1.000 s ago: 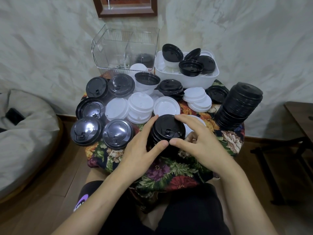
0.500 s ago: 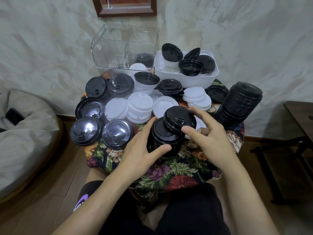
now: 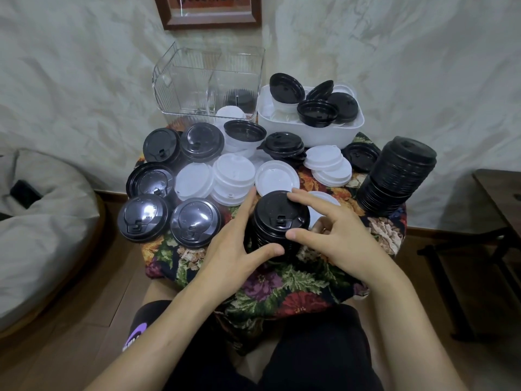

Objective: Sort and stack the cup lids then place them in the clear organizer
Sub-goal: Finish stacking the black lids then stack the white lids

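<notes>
Surface: small table under a floral cloth (image 3: 282, 280), crowded with lids. Room: mottled beige wall (image 3: 394, 66) behind, framed picture (image 3: 211, 22) above, wood floor (image 3: 84, 320). Grey beanbag (image 3: 42, 235) at left with a dark flat object (image 3: 25, 193) lying on it. Dark wooden furniture (image 3: 499, 193) at right edge.

Back of table: clear organizer (image 3: 197, 80), two compartments; some black lids show low in its right one, count unclear. White tub (image 3: 324, 134) just beside it on the right, with black and white lids piled loosely inside.

Right edge: tall black stack (image 3: 397, 179), leaning. Left side: glossy black lids (image 3: 143, 217) laid singly, near the table's edge. Centre: white lids (image 3: 234, 176) in low piles, a short black pile (image 3: 284, 146) behind them. These lie between the organizer and the hands.

Task item: black lid stack (image 3: 279, 218), upright on the cloth at the near centre. Left hand (image 3: 236, 249) wraps it, thumb curled round the near side, fingers up the far left side. Right hand (image 3: 338, 235): fingers spread and bent, index tip on the top lid's far rim, thumb tip against the stack's near right side. The other fingers curl behind the stack; whether they touch it cannot be told.
</notes>
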{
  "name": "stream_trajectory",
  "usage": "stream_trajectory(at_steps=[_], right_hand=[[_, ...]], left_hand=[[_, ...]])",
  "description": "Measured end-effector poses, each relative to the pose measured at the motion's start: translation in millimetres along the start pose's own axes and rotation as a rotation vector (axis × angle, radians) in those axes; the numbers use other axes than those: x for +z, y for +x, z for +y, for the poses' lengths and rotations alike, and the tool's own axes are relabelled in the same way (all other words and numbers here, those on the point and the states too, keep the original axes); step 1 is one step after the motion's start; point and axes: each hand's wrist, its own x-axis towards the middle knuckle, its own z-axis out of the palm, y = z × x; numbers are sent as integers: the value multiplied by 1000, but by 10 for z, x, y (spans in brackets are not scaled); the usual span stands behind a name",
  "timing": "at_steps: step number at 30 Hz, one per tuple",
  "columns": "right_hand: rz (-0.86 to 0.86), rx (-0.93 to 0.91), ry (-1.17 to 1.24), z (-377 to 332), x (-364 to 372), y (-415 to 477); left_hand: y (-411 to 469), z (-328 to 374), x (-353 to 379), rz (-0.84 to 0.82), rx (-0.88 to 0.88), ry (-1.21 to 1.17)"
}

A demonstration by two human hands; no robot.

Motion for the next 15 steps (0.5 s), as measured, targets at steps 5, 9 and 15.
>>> stream_trajectory(at_steps=[5, 9, 15], right_hand=[[0, -1, 0, -8, 10, 2], [1, 1, 39, -8, 15, 6], [-21, 33, 50, 58, 20, -12]], left_hand=[[-7, -2, 3, 6, 10, -13], [-17, -13, 18, 18, -7, 4], [-12, -28, 24, 20, -6, 20]])
